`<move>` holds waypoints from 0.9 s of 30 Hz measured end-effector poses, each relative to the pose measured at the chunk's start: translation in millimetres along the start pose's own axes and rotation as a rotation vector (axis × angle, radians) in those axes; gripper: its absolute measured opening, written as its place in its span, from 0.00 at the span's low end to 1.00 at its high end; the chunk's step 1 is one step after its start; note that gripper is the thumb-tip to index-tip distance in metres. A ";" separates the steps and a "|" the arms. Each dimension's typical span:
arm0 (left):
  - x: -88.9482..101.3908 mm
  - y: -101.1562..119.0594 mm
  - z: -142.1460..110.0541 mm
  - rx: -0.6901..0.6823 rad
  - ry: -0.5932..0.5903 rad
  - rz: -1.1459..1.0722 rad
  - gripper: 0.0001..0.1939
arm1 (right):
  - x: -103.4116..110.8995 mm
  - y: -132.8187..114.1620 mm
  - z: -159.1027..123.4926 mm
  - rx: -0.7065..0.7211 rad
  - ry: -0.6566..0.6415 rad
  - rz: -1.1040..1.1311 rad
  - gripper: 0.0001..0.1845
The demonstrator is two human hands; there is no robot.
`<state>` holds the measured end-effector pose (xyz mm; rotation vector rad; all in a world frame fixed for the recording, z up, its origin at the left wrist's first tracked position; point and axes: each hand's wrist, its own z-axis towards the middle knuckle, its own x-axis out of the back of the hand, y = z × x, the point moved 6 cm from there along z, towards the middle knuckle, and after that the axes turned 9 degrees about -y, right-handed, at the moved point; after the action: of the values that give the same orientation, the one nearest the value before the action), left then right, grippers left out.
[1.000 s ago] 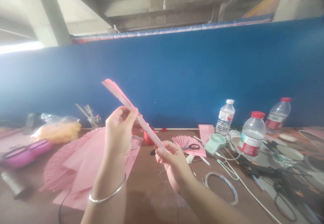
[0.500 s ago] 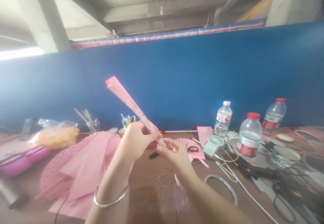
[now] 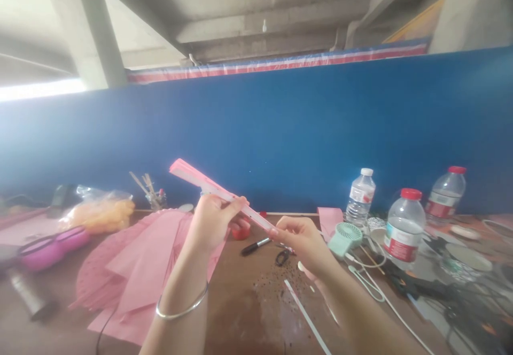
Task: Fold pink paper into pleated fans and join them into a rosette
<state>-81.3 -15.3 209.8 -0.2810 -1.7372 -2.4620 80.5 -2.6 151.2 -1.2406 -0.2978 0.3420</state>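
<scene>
A folded pink paper fan (image 3: 188, 175) with white ribs is held above the brown table (image 3: 236, 317), slanting from upper left down to the right. My left hand (image 3: 212, 221), with a silver bangle on its wrist, pinches the fan near its middle. My right hand (image 3: 302, 240) grips the lower right end of the fan between fingers and thumb. Both hands are closed on the fan.
Pink paper sheets (image 3: 136, 261) lie at the left. A black marker (image 3: 254, 246), a red tape roll (image 3: 241, 230), a white stick (image 3: 306, 317), a mint hand-fan (image 3: 343, 237), three water bottles (image 3: 404, 228), cables (image 3: 457, 296) and a cup of sticks (image 3: 154, 197) lie about. A blue wall (image 3: 320, 130) stands behind.
The fan has dropped and tilted flatter. My right hand has shifted to the right along it, and the camera has moved so the table items sit differently in view.
</scene>
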 end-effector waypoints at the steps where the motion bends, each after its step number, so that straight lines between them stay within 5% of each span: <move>1: 0.5 0.3 -0.4 0.002 -0.001 -0.041 0.14 | 3.0 -1.5 0.1 0.000 0.001 -0.020 0.12; 7: -3.6 -0.2 -0.9 0.002 -0.063 -0.245 0.19 | 14.4 -6.3 -1.1 0.007 -0.060 -0.055 0.12; 13: 29.0 1.7 -3.1 -0.087 0.137 -0.294 0.13 | 29.9 -3.3 -6.1 -0.093 -0.186 -0.093 0.11; 19: 31.0 7.8 -6.5 -0.143 0.115 -0.282 0.09 | 47.7 -16.8 -12.7 -0.097 -0.243 -0.130 0.10; 25: 22.4 16.7 -8.2 -0.143 0.128 -0.162 0.08 | 79.0 -17.4 -18.0 -0.150 -0.212 -0.513 0.14; 27: 17.2 17.3 -7.9 -0.118 0.139 -0.012 0.07 | 92.8 -17.5 -17.8 -0.182 -0.072 -0.733 0.16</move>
<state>-95.3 -28.3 226.9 -0.1073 -1.5468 -2.5304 173.8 15.0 165.9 -1.2093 -0.8280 -0.2791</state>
